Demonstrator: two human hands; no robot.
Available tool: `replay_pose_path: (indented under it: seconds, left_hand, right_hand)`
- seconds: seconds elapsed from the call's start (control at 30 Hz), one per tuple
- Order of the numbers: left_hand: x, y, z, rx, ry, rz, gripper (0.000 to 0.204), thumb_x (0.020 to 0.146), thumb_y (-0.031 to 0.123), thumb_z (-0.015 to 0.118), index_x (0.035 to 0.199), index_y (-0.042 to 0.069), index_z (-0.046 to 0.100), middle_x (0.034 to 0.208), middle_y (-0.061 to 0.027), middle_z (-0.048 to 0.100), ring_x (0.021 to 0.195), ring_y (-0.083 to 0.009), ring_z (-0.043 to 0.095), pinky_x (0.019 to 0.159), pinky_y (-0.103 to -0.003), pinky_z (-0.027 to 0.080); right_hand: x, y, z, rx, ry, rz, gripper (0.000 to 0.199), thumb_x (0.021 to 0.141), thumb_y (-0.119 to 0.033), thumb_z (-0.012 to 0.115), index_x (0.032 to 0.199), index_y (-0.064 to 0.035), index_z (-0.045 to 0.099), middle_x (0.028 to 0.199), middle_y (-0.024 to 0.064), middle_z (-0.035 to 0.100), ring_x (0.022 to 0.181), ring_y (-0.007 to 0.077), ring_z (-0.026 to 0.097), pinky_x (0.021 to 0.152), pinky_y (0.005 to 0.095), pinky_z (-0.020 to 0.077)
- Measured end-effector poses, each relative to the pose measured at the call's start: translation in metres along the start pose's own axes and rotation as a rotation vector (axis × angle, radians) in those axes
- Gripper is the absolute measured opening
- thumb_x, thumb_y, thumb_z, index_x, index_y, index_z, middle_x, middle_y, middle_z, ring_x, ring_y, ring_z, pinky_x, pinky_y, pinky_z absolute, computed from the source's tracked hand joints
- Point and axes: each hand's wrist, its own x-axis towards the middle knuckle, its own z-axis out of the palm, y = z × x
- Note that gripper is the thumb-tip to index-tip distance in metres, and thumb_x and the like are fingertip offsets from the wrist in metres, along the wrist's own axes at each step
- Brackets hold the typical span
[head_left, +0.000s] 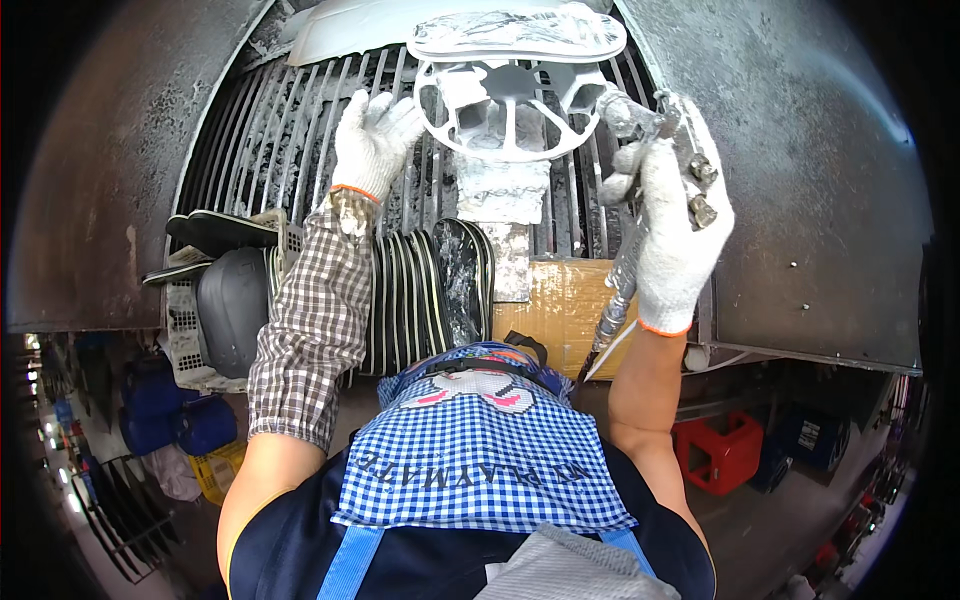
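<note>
A white, spoked wheel-shaped stand (510, 128) sits over the metal slats, coated in white. A shoe sole (515, 38) lies across its top, its surface smeared white and grey. My left hand (375, 145), in a white knit glove, is open beside the wheel's left rim, fingers spread with nothing in them. On the right, my gloved right hand (675, 215) is closed around a spray gun (622, 112), its white-caked front end pointing toward the wheel. A wrapped hose (618, 290) runs down from the gun.
Slats (260, 140) crusted with paint lie between metal side walls (790, 190). Several black soles with pale edges (420, 290) stand in a row by my left forearm, beside a plastic basket (185, 345). A cardboard piece (560, 310) lies near me. Below right is a red container (718, 452).
</note>
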Motion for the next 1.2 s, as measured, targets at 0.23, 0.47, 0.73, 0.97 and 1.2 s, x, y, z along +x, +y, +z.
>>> replay_pose_path:
  seconds: [0.23, 0.47, 0.73, 0.97, 1.2]
  left_hand:
    - [0.0, 0.001, -0.001, 0.022, -0.005, 0.025, 0.066, 0.102, 0.046, 0.058, 0.135, -0.009, 0.044, 0.147, -0.039, 0.042, 0.133, -0.0525, 0.05, 0.108, -0.061, 0.048]
    - [0.0, 0.002, 0.003, 0.009, 0.035, 0.015, 0.065, 0.102, 0.046, 0.058, 0.134, -0.009, 0.047, 0.144, -0.0375, 0.045, 0.128, -0.0508, 0.054, 0.106, -0.061, 0.051]
    - [0.007, 0.003, 0.003, 0.055, 0.012, 0.054, 0.062, 0.102, 0.046, 0.058, 0.132, -0.008, 0.049, 0.14, -0.0365, 0.049, 0.126, -0.05, 0.056, 0.106, -0.06, 0.05]
    - [-0.037, -0.028, 0.042, 0.055, 0.147, -0.054, 0.032, 0.106, 0.032, 0.05, 0.11, 0.003, 0.06, 0.107, -0.017, 0.068, 0.103, -0.0298, 0.067, 0.087, -0.043, 0.059]
    - [-0.07, -0.054, 0.067, -0.115, -0.1, -0.226, 0.038, 0.103, 0.034, 0.059, 0.115, -0.002, 0.059, 0.124, -0.0253, 0.065, 0.114, -0.0427, 0.066, 0.088, -0.053, 0.062]
  right_hand:
    - [0.002, 0.011, 0.019, 0.066, -0.14, 0.036, 0.049, 0.098, -0.004, 0.069, 0.144, 0.0041, 0.056, 0.113, 0.0096, 0.073, 0.088, 0.0074, 0.067, 0.074, 0.0222, 0.0556]
    - [0.001, 0.014, 0.009, 0.052, -0.088, -0.023, 0.047, 0.1, -0.004, 0.066, 0.145, 0.0061, 0.054, 0.116, 0.0105, 0.072, 0.088, 0.0077, 0.067, 0.078, 0.0233, 0.0553]
    - [0.0, -0.002, -0.012, 0.027, 0.059, -0.003, 0.046, 0.103, -0.006, 0.063, 0.146, 0.006, 0.051, 0.099, 0.0118, 0.072, 0.077, 0.0107, 0.065, 0.07, 0.0259, 0.0557]
    - [0.004, -0.011, 0.0, 0.183, -0.115, 0.063, 0.049, 0.104, -0.001, 0.059, 0.15, 0.0069, 0.045, 0.112, 0.0165, 0.071, 0.087, 0.0164, 0.069, 0.082, 0.033, 0.0587]
    - [0.034, -0.021, 0.009, 0.033, -0.042, 0.061, 0.048, 0.103, -0.002, 0.06, 0.148, 0.0067, 0.048, 0.114, 0.0123, 0.071, 0.086, 0.011, 0.068, 0.075, 0.0261, 0.0563]
